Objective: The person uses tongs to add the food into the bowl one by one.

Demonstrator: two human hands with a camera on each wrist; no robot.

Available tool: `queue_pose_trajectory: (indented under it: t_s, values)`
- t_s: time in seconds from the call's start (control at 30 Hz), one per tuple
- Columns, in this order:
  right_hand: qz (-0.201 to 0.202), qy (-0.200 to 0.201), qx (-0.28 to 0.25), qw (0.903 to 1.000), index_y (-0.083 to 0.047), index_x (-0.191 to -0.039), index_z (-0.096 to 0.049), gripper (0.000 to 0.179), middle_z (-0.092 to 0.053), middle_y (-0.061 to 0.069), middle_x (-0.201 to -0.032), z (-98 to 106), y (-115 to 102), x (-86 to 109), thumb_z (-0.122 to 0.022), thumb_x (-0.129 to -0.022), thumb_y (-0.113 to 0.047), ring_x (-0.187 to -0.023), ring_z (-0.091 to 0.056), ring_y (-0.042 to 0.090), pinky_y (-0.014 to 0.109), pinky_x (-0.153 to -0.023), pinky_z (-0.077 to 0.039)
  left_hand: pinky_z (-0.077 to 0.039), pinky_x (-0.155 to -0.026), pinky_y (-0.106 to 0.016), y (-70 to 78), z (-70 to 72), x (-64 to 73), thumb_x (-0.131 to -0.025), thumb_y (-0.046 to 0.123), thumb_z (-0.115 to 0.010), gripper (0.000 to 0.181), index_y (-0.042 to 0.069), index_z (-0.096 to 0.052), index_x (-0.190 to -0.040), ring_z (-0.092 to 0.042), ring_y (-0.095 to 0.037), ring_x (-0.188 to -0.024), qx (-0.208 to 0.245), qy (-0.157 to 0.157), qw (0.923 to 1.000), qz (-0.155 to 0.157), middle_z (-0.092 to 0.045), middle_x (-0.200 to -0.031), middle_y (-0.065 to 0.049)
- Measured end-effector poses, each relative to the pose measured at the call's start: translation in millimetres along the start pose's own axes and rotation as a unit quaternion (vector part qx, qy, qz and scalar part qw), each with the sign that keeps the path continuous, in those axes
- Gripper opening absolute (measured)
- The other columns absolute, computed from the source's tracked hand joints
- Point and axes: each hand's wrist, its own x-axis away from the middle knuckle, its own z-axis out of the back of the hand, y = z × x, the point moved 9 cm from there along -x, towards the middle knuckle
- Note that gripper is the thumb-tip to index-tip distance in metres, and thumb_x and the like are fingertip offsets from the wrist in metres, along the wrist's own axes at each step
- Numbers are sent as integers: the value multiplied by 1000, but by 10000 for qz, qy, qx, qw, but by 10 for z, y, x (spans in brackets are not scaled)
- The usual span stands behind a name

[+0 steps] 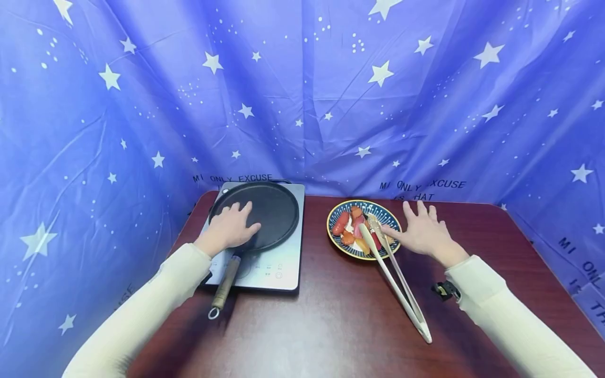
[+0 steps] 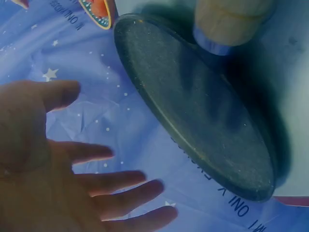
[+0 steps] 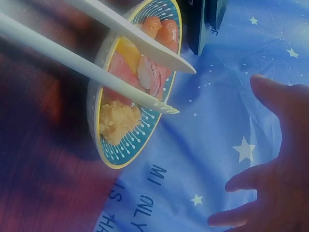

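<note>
My left hand (image 1: 229, 228), fingers spread, is over the round black pan (image 1: 279, 215) and holds nothing; the left wrist view shows the same spread fingers (image 2: 120, 181) beside the pan. A wooden handle (image 1: 226, 283) juts from the pan toward me. At the right side of a blue patterned plate (image 1: 333, 243) is my right hand (image 1: 425, 233), fingers apart and nothing gripped. Pale tongs (image 1: 422, 326) lie with their tips over the plate and their joined end on the table. Sausages (image 1: 340, 223) and other food pieces, including a yellowish lump (image 3: 118, 121), fill the plate.
The pan sits on a silver induction cooker (image 1: 294, 268) at the left of the dark red table (image 1: 312, 320). A blue star-print curtain (image 1: 302, 105) hangs behind and around the table. Dark straps (image 1: 444, 290) are at the wrists.
</note>
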Motion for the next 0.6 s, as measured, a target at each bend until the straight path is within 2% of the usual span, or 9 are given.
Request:
queue_pose_trajectory:
  t_s: [0.17, 0.37, 0.47, 0.6]
  values:
    - [-25, -32, 39, 10000, 6, -146, -20, 100, -19, 40, -141, -19, 6, 25, -42, -85, -70, -125, -18, 60, 71, -85, -31, -37, -92, -59, -96, -83, 164, -94, 42, -50, 66, -3, -38, -141, -41, -50, -119, -35, -226, 9997, -40, -40, -135, -32]
    - [-102, -20, 8, 9999, 7, -145, -23, 101, -22, 40, -139, -42, 47, 28, -39, -85, -73, -120, -25, 60, 70, -82, -33, -44, -81, -57, -185, -190, 383, -92, 41, -53, 67, -8, -39, -136, -52, -48, -106, 19, -359, 9993, 56, -41, -129, -35]
    - [-114, -22, 4, 9999, 7, -145, -23, 102, -23, 40, -139, -56, 68, 24, -37, -84, -75, -120, -26, 60, 70, -82, -33, -46, -76, -53, -204, -236, 491, -90, 37, -58, 65, -12, -42, -130, -56, -44, -96, 81, -268, 9996, 81, -43, -119, -36]
    - [-142, -10, -24, 9999, 7, -145, -23, 103, -23, 40, -139, -67, 89, 37, -38, -84, -74, -120, -25, 60, 71, -82, -32, -46, -77, -50, -209, -253, 636, -86, 31, -63, 55, -16, -49, -113, -58, -41, -89, 157, 68, 9999, -9, -49, -103, -32]
